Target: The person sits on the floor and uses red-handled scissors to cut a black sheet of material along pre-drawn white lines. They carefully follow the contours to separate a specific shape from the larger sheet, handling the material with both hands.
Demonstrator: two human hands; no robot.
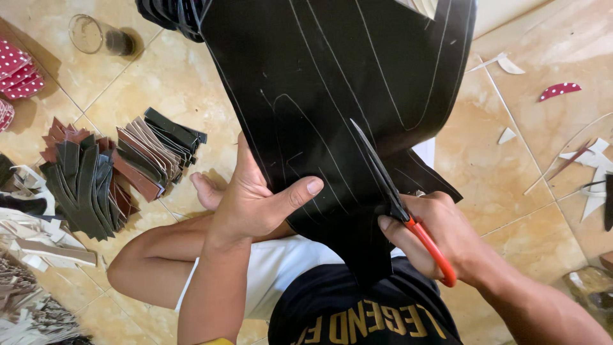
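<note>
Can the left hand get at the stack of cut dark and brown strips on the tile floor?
Probably not right now: the left hand is gripping the black marked sheet; the stack of strips lies unobstructed just beyond it.

Floor (179,83): beige glossy tiles with thin grout lines. Upper left: clear glass (96,35) lying on its side. Left: fanned stack of cut strips (108,172), black, dark green and brown. Lower left: pale offcuts (38,243). Far left edge: red white-dotted pieces (16,70). Right: white scraps (590,166), one red dotted scrap (560,89).
</note>
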